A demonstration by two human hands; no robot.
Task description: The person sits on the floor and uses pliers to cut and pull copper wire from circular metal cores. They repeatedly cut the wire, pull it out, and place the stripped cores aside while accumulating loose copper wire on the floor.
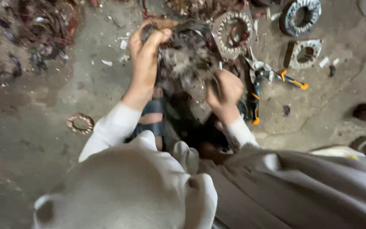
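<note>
A dark, dirty motor stator with tangled windings (187, 59) sits on the concrete floor between my sandalled feet. My left hand (147, 46) grips its upper left rim from above. At its lower right side my right hand (224, 91) is closed on a bunch of the wire. Both arms wear white sleeves. The picture is blurred, so the windings' detail is unclear.
Cutting pliers with orange and black handles (272, 78) lie just right of my right hand. Toothed metal stator rings (234, 32) (306, 53) (300, 15) rest at the top right. A small copper ring (80, 123) lies left, a heap of old wire (43, 25) top left.
</note>
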